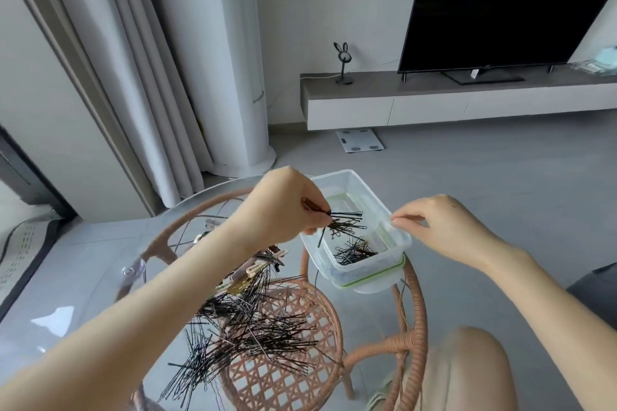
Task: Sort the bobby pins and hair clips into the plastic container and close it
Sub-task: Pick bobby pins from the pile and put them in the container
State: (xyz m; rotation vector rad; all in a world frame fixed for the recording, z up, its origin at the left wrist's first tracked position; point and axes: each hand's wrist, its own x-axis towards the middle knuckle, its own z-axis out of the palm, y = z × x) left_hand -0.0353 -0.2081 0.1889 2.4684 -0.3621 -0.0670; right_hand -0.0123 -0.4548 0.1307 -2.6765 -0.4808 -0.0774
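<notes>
1. We see curtains (110,77) on the 9–10 o'clock side of the view, with a white tower unit (230,60) just beside them.
2. Glass table top (100,277) fills the lower half of the view, on a wicker frame (415,327).
3. Loose bobby pins (247,327) lie in a wide pile at 6 o'clock on the table. Hair clips (257,264) lie at the pile's 12 o'clock edge, partly under the left forearm.
4. Left hand (287,207): narrow, fingertips pinched on a bunch of pins (344,222). We put it over the container's 9 o'clock rim. The bunch fans out toward 3 o'clock above the inside.
5. Container (337,177): clear plastic, open on top, at 1 o'clock on the table. It sits on what looks like its lid (367,280), which has a green seal. A small heap of pins (354,250) already lies inside, near its 5 o'clock corner.
6. Right hand (447,227): narrow, thumb and fingers pinching the container's 3 o'clock rim.
7. Background: rabbit figure (343,62) at 12 o'clock on a low cabinet (434,107), scale (360,140) on the floor below it, dark TV (500,3) at 1–2 o'clock.
</notes>
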